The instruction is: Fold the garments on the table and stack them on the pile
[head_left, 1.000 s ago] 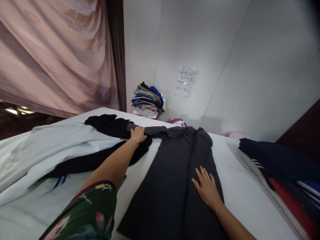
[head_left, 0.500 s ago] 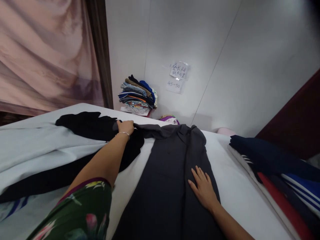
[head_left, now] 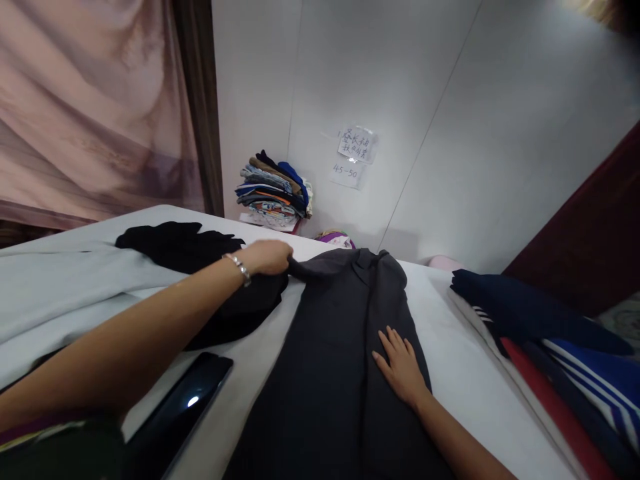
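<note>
Head view: we have a dark grey garment (head_left: 325,360) laid lengthwise before us on the table (head_left: 475,380), its matte cloth mostly smooth, with a long dark ridge running down it and a crumpled collar at the far end. Our left hand (head_left: 270,257) is curled around its left sleeve, which bunches into a soft, twisted roll toward the shoulder. Our right hand (head_left: 400,370) grips nothing; it rests palm down on the garment's right side, fingers a little spread. We wear a shiny metal bracelet (head_left: 239,269) on the left wrist.

Left of the garment we see rumpled black cloth (head_left: 170,243) with a ragged-looking edge, beside loose whitish fabric (head_left: 75,287) in broad, shallow folds. Under our left forearm lies a flat, glossy black slab (head_left: 183,400) with straight edges, reflecting a bright spot. To the right, layered clothes stack up: navy cloth (head_left: 530,313) on top, then red fabric (head_left: 540,393) and a blue piece with white stripes (head_left: 595,373).

The tabletop is white and plain. Beyond it, a tight stack of folded clothes (head_left: 275,187) stands near a smooth grey panelled wall (head_left: 400,87), where two handwritten papers (head_left: 357,145) hang, the lower reading "45-50". A pinkish curtain (head_left: 100,100) drapes at left, satiny and creased.
</note>
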Available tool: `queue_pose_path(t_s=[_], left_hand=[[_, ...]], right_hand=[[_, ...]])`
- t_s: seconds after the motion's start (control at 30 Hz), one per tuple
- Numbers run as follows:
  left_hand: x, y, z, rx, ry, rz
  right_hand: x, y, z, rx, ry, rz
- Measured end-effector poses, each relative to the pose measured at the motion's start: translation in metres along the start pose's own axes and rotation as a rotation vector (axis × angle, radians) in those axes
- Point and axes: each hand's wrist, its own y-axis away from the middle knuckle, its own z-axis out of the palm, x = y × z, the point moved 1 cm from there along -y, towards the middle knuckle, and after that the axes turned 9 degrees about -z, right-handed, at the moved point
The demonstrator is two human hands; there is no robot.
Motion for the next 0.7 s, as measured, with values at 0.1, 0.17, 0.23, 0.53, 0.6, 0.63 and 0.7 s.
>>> queue_pose_path(t_s=[0.1,0.17,0.23,0.53,0.6,0.63,0.7], left_hand=[[0.026,0.044,0.04,-0.249,0.111,0.265],[0.037,0.067,0.069,-0.512,0.238,0.352],[0.039,0.081,0.094,-0.664,0.385,0.325],[-0.007,0.077,0.142,-0.042,0.35,-0.23],[-0.008,0.076,0.147,-0.085,0.419,-0.294],[-0.008,0.076,0.149,-0.091,0.446,-0.322],[-0.007,0.074,0.15,-0.11,0.496,-0.362]], right_hand=[[0.001,0.0,0.001,0.006,0.004,-0.002],[0.001,-0.001,0.001,0.004,0.006,0.0],[0.0,-0.001,0.0,0.002,0.01,0.001],[-0.004,-0.002,-0.005,-0.004,0.014,0.008],[-0.004,-0.002,-0.006,-0.006,0.007,0.005],[-0.004,-0.002,-0.006,-0.006,0.005,0.005],[-0.004,-0.002,-0.005,-0.007,0.003,0.006]])
